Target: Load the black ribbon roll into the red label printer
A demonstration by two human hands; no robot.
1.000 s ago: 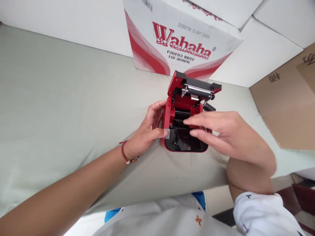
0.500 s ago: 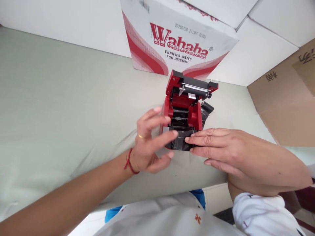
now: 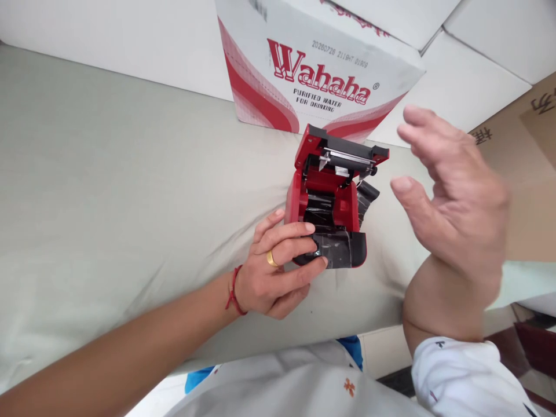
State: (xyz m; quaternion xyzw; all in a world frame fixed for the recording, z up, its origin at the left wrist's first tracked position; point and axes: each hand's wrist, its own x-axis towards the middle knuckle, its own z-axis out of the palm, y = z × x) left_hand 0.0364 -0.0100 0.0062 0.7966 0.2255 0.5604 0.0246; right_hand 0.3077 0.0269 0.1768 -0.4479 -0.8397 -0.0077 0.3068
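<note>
A small red and black label printer (image 3: pixel 293 200) stands on the cloth-covered surface with its lid (image 3: pixel 347 152) raised, showing a roller and a metal bar. Dark shiny film (image 3: pixel 339 250) runs out of its inside and lies over the front edge. My left hand (image 3: pixel 278 269) rests at the front left corner, fingers stretched out and pressing on the film. Out to the right, my right hand (image 3: pixel 460 202) is lifted off the printer, holding nothing, with thumb and fingers apart. Another dark wrapped piece (image 3: pixel 367 196) sits against the printer's right side, partly hidden.
Behind the printer stands a white and red water carton (image 3: pixel 321 75), close to the raised lid. White boxes (image 3: pixel 469 87) are beside and behind it. A brown cardboard box (image 3: pixel 532 191) is on the right. Pale green cloth (image 3: pixel 130 174) covers the surface.
My left hand let go of the printer's left side, lifted, and came down on the film at the front. My right hand smoothed the film over the front, then rose away to the right.
</note>
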